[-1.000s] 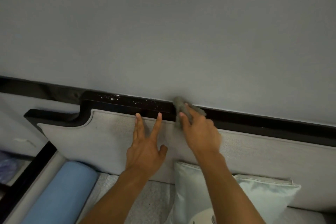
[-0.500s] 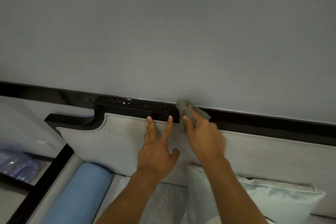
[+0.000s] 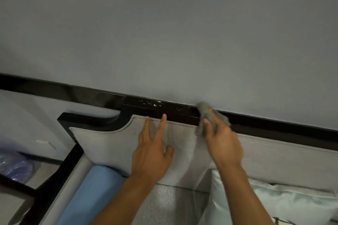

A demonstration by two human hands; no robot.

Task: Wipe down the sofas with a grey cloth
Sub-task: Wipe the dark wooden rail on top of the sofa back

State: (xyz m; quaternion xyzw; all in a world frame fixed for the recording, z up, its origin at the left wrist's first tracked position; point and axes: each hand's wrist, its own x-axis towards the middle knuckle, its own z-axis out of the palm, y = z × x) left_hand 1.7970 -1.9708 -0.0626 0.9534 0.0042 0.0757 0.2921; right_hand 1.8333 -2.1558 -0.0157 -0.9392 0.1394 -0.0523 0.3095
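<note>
The sofa has a pale grey upholstered backrest edged by a glossy black wooden frame that runs along the wall. My right hand grips a bunched grey cloth and presses it on the top rail of the frame, with part of the cloth hanging over the backrest. White specks of dust lie on the rail just left of the cloth. My left hand rests flat on the backrest, two fingers stretched up to its top edge.
A blue bolster lies on the seat at the left armrest. A shiny white cushion leans at the lower right. The grey wall rises right behind the frame. A bluish plastic bag sits on the floor at far left.
The view has shifted so the sofa's stepped corner sits further right. Both hands stay at the same place on the rail and backrest, the cloth still pressed on the frame.
</note>
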